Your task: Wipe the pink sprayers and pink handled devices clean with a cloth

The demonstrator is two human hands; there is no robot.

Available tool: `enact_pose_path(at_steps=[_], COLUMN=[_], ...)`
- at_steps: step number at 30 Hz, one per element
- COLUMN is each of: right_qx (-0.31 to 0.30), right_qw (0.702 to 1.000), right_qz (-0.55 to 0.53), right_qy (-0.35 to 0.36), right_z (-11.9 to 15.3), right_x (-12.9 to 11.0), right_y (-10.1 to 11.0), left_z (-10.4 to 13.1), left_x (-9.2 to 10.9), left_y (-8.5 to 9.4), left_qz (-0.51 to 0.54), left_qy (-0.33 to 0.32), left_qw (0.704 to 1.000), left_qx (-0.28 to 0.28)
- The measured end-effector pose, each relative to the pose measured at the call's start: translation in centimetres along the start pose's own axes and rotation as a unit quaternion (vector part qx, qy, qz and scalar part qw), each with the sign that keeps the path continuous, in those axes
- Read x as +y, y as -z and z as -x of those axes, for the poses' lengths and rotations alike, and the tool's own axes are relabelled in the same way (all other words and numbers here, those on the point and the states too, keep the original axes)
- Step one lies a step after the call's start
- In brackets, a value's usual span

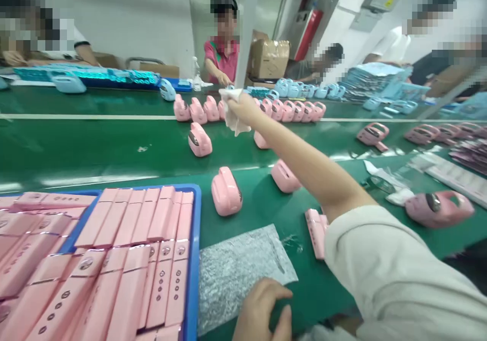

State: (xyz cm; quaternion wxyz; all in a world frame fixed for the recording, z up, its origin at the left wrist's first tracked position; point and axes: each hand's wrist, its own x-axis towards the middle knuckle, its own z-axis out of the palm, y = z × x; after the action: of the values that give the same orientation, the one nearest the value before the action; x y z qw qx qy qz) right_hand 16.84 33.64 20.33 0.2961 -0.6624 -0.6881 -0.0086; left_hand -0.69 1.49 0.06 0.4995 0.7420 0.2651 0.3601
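My right hand point(243, 108), arm stretched far forward over the green conveyor, is closed on a crumpled white cloth point(235, 117) that hangs from the fingers beside a row of pink housings point(198, 110). Low in the view, my left hand point(264, 308) has its fingers curved and apart with nothing between them. It is at the lower right edge of a clear plastic bag point(245, 275) lying flat on the green bench. Two pink housings point(225, 191) point(285, 176) stand beyond the bag. Under my right arm are narrow pink parts point(316, 233), partly hidden.
A blue tray point(196, 244) full of long pink parts fills the lower left. At right lie a pink housing point(437, 209) and plastic wrap. Across the belt, a person in a pink shirt point(228, 57) and others stand behind light blue parts point(292, 88).
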Motion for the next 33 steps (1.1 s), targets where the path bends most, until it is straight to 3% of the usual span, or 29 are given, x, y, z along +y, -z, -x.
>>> enact_pose_path(at_steps=[2,3,6,10,13,19,24,27,30,33], right_qx=[-0.002,-0.035,-0.21,-0.361,-0.379,-0.373,-0.313,-0.262,-0.217,-0.22], right_qw=[0.997,0.995,0.971,0.917,0.903,0.88,0.892,0.908,0.921,0.922], right_qz=[-0.073,-0.093,-0.062,0.061,0.157,0.274,0.324,0.328,0.323,0.318], right_qy=[-0.012,-0.028,-0.097,-0.158,-0.128,-0.109,-0.023,0.015,0.002,0.002], right_z=[5.0,8.0,17.7,28.2,32.7,36.2,38.0,39.0,39.4,39.0], right_x=[1.5,2.3,4.8,7.8,8.4,6.8,7.7,8.9,9.7,9.8], right_y=[4.1,6.0,9.8,10.0,8.5,7.1,6.5,6.1,5.6,5.2], left_z=[-0.2,-0.4,-0.8,-1.4,-2.1,-5.6,-9.7,-11.2,-11.8,-11.9], left_x=[0.8,1.0,1.3,1.5,2.4,4.5,3.1,1.7,0.4,-0.3], left_y=[0.3,0.4,0.8,1.0,1.1,1.4,2.0,1.9,1.8,2.0], left_qz=[-0.009,-0.014,-0.031,-0.083,-0.16,-0.359,-0.432,-0.409,-0.379,-0.343], left_qy=[-0.016,-0.025,-0.041,-0.024,-0.013,-0.039,0.082,0.131,0.107,0.066], left_qw=[1.0,1.0,0.999,0.996,0.985,0.921,0.874,0.875,0.885,0.898], left_qx=[0.008,0.003,-0.017,0.006,0.058,0.144,0.208,0.222,0.25,0.269])
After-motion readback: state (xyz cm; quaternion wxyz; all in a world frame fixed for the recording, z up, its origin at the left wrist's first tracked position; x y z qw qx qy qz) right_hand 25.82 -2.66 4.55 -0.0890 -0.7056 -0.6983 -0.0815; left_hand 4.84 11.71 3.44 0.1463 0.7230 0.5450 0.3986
